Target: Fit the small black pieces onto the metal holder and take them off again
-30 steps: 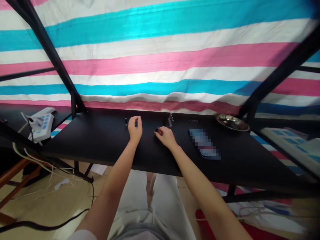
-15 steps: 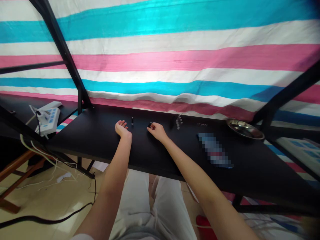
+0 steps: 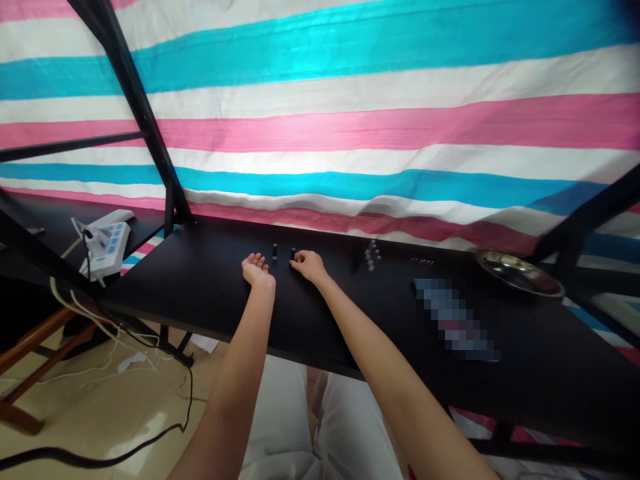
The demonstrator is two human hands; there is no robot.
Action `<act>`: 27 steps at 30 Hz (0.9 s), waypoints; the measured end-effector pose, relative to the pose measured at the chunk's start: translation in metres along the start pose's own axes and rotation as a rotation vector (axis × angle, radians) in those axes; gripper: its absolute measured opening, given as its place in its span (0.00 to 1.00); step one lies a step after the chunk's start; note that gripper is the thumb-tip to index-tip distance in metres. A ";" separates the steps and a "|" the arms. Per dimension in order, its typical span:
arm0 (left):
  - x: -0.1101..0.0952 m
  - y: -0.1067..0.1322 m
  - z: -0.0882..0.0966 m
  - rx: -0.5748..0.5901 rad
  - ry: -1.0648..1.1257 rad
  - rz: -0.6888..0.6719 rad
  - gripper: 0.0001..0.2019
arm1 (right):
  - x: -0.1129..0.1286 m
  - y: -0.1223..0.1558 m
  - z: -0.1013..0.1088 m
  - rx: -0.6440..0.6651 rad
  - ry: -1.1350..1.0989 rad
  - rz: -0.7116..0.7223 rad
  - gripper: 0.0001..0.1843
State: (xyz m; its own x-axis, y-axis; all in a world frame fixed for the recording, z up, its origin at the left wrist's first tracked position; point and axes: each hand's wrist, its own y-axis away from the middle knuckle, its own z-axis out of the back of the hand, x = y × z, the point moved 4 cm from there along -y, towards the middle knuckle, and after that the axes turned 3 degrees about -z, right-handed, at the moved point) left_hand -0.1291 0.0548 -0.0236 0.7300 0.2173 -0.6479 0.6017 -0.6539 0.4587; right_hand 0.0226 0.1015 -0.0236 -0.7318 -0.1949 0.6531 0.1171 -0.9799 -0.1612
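Observation:
My left hand rests palm up on the black table, fingers loosely spread and empty. A small dark upright cylinder stands just beyond it. My right hand lies a little to the right, its fingertips pinched on a second small dark cylinder standing on the tabletop. Farther right, a cluster of small pale-topped pieces stands on the table, and beyond it a short row of tiny dark pieces.
A metal dish sits at the table's back right. A blurred flat object lies right of centre. A white power strip with cables sits on the left shelf. Black frame bars slant up on both sides before a striped cloth.
My left hand let go, drew back and turned palm up. My right hand carried a small dark cylinder leftward and set it beside the first one.

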 end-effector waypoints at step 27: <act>0.007 -0.018 0.000 0.148 -0.119 -0.130 0.10 | 0.015 -0.004 -0.013 0.017 0.017 0.038 0.08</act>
State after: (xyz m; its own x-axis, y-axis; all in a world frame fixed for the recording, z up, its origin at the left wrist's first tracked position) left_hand -0.1348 0.0681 -0.0365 0.6007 0.2257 -0.7670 0.6282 -0.7267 0.2782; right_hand 0.0026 0.1031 -0.0227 -0.7379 -0.2309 0.6341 0.1563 -0.9726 -0.1723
